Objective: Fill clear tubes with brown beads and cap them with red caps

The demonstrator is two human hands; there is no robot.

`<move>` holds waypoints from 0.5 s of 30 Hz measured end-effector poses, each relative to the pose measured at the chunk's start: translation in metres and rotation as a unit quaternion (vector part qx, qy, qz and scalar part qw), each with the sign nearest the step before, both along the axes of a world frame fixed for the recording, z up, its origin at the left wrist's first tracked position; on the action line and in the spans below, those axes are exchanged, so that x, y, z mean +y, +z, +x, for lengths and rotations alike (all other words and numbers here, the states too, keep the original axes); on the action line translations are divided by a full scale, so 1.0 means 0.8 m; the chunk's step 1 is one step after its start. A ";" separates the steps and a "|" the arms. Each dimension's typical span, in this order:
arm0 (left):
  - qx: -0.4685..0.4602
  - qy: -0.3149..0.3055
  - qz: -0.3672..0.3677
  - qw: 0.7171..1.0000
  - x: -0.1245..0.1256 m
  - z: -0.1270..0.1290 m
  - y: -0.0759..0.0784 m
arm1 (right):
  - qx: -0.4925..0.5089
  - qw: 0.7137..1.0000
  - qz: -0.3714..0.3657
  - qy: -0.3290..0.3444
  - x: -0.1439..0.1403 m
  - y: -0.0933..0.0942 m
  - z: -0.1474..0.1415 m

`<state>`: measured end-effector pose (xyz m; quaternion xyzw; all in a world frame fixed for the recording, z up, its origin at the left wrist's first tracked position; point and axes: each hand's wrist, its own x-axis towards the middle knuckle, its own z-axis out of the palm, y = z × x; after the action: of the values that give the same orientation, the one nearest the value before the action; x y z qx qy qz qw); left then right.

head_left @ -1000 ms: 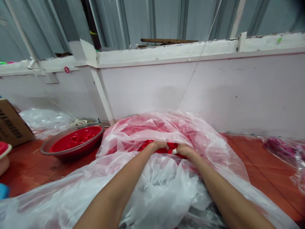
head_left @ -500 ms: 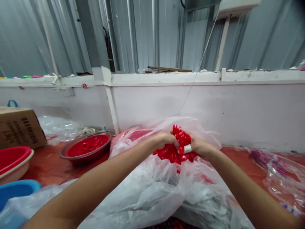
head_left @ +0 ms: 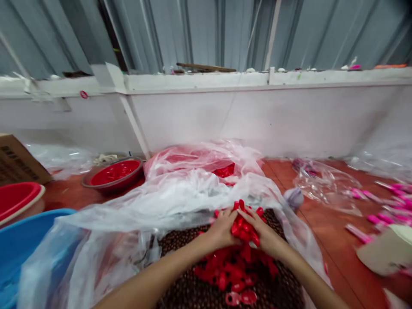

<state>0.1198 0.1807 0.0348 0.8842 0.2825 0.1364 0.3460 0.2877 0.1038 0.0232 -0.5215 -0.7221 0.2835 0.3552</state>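
My left hand (head_left: 221, 228) and my right hand (head_left: 266, 232) are cupped together around a heap of small glossy red plastic pieces (head_left: 243, 229). Their exact kind is hard to make out. Below my hands, a spread of dark brown beads or balls (head_left: 180, 241) lies within clear plastic sheeting, and more loose red pieces (head_left: 238, 286) lie on top of it. Just beyond, a translucent bag (head_left: 199, 155) shows red pieces (head_left: 225, 170) at its opening. Some of my fingers are hidden behind the handful.
A blue tub (head_left: 28, 253), a red basin (head_left: 19, 197) and a round basin with red contents (head_left: 138, 174) stand at the left, near a cardboard box (head_left: 21, 161). Pink tubes (head_left: 358, 234) and a beige container (head_left: 383, 251) are on the right. A white wall (head_left: 199, 116) runs behind.
Both hands have moved from the bag at the back toward me with red pieces in them, over the brown balls. My view has tilted down and turned right.
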 end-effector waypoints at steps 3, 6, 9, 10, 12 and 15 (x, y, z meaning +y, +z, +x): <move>0.114 0.002 0.090 0.989 0.000 0.014 -0.018 | -0.114 0.992 -0.003 -0.057 -0.012 -0.026 0.012; 0.181 -0.026 0.082 0.980 0.004 0.016 -0.011 | -0.162 0.984 -0.025 -0.075 -0.026 -0.033 0.019; 0.215 -0.080 0.025 0.973 -0.001 0.000 0.026 | -0.144 0.988 -0.030 -0.049 -0.047 -0.028 0.021; 0.206 -0.091 0.012 0.974 -0.007 -0.009 0.044 | -0.130 0.990 -0.024 -0.046 -0.057 -0.026 0.022; 0.155 -0.101 0.012 0.983 -0.029 -0.030 0.082 | -0.095 0.994 -0.006 -0.056 -0.079 -0.022 0.024; 0.062 -0.070 0.027 0.995 -0.072 -0.067 0.127 | -0.035 0.993 0.022 -0.112 -0.117 -0.019 0.028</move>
<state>0.0665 0.1232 0.1367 0.9174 0.2372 0.0642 0.3130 0.3102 0.0098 0.0083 -0.6005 -0.6777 0.2073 0.3704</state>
